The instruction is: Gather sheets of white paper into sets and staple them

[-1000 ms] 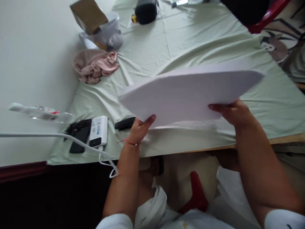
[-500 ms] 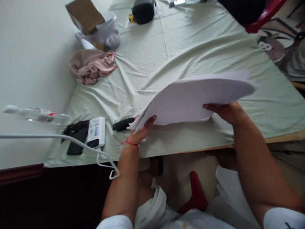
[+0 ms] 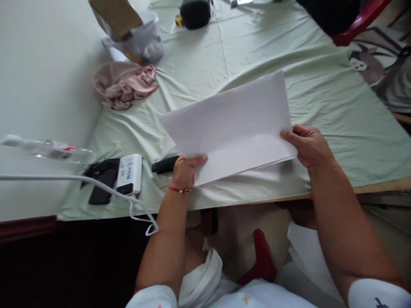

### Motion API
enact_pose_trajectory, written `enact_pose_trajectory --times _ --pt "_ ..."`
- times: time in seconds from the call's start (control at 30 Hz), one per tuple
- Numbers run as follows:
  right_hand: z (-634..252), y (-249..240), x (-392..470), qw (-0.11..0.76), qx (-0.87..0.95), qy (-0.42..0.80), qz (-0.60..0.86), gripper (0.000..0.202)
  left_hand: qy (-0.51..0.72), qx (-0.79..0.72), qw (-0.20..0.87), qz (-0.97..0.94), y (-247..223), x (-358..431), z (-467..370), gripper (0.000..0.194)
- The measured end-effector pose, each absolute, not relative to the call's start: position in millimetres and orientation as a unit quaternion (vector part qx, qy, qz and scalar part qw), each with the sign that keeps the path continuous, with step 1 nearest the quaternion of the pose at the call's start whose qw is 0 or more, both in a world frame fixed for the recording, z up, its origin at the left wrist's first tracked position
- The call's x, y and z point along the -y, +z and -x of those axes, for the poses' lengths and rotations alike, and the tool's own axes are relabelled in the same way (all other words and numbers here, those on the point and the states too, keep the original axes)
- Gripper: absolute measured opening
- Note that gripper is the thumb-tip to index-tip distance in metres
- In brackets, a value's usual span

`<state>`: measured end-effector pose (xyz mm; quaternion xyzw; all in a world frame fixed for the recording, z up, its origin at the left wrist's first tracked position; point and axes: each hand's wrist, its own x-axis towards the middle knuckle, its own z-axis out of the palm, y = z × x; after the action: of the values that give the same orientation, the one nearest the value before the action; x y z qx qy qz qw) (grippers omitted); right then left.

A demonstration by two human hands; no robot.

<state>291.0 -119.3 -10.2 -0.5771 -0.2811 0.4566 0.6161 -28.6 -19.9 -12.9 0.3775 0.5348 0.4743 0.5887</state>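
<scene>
A thin stack of white paper sheets (image 3: 237, 128) is held between both hands above the near part of the table. At its lower left corner, my left hand (image 3: 186, 172) grips it with the thumb on top and the fingers underneath. On the right edge my right hand (image 3: 306, 143) pinches the stack, thumb on the upper face. The sheets lie fairly flat, with a slight bend toward the near edge. Just left of my left hand a black elongated object (image 3: 165, 164) rests on the cloth, its right end against or behind the hand.
The table wears a pale green cloth (image 3: 337, 107). At left are a white power bank (image 3: 130, 173) with a cable, a dark phone (image 3: 102, 192) and a plastic bottle (image 3: 51, 149). Farther back sit pink fabric (image 3: 128, 85), a cardboard box (image 3: 117, 19) and a black case (image 3: 195, 13).
The paper was bowed and blurred with its far right side swung outward; now it is flatter and its right edge has come in. My right hand has turned and closed on that edge.
</scene>
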Motion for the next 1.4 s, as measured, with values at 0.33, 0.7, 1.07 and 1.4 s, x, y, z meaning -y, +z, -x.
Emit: enact_pose_trajectory --times 0.33,0.7,1.07,1.4 --pt "-287.3 -9.3 128.7 0.544 0.374 0.418 0.624 0.042 0.425 -0.468 0.419 -0.651 -29.4 8.4 55.6 0.028" --pt "-291.2 -14.5 124.4 0.447 0.432 0.311 0.719 0.033 0.336 -0.43 0.315 -0.777 -34.7 -8.4 54.6 0.045" --pt "-291.1 -10.8 127.4 0.535 0.303 0.485 0.622 0.024 0.356 -0.452 0.581 -0.576 -26.0 10.5 46.4 0.059" --pt "-276.5 -9.7 123.3 0.513 0.251 0.549 0.611 0.032 0.392 -0.476 0.606 -0.503 -26.3 13.2 47.2 0.04"
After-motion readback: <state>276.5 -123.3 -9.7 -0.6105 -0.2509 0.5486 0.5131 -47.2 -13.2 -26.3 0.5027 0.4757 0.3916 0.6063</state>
